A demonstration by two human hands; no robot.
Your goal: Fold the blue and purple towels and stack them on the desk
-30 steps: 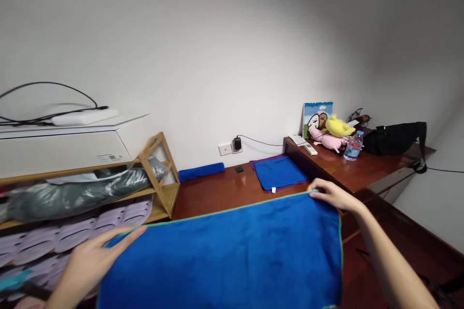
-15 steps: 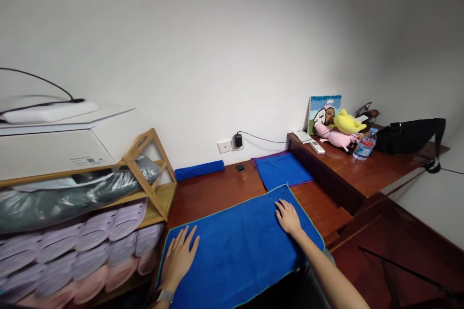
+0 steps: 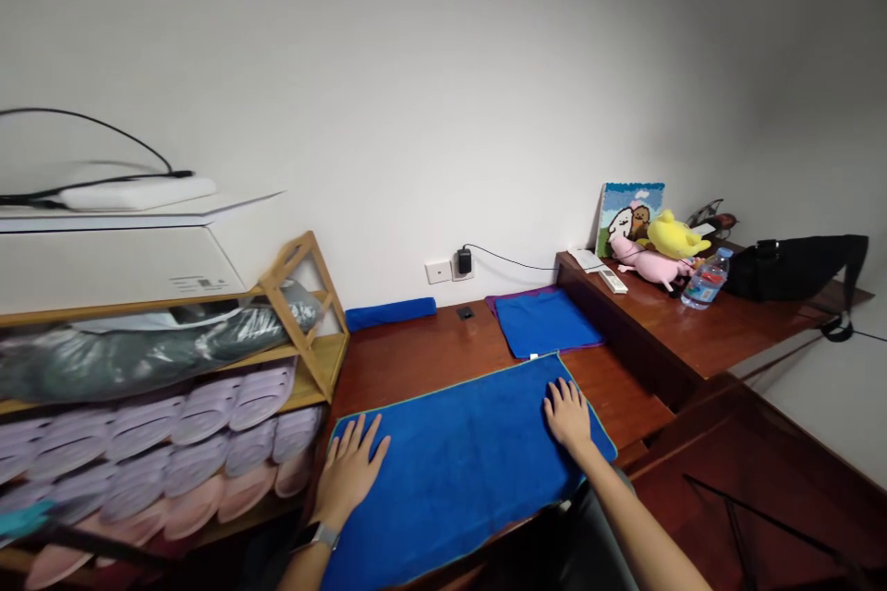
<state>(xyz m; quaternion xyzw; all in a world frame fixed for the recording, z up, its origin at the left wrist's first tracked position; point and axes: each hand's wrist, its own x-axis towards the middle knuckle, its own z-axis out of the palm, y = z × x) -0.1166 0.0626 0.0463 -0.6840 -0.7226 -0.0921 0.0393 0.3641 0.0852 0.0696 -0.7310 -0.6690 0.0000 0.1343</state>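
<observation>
A blue towel [image 3: 457,462] with a light green edge lies spread over the wooden desk [image 3: 408,355], its near side reaching the desk's front edge. My left hand [image 3: 350,466] rests flat on the towel's left part, fingers stretched out. On its right part lies my right hand [image 3: 568,414], fingers slightly apart and palm down. Beyond the towel's far right corner is a folded blue cloth [image 3: 547,321] with purple showing under it. A rolled blue cloth [image 3: 392,313] sits against the wall at the back left.
To the left stands a wooden rack [image 3: 325,365] with several slippers [image 3: 204,411] and a white box [image 3: 103,268] on top. On the raised desk part at right are a water bottle [image 3: 707,279], plush toys [image 3: 651,263], a remote [image 3: 613,281] and a black bag [image 3: 796,266]. A charger [image 3: 464,260] is plugged into the wall.
Both hands have shifted a little to the right in view, still flat on the towel. The towel's far right corner sits nearer the right hand. The whole view has moved slightly.
</observation>
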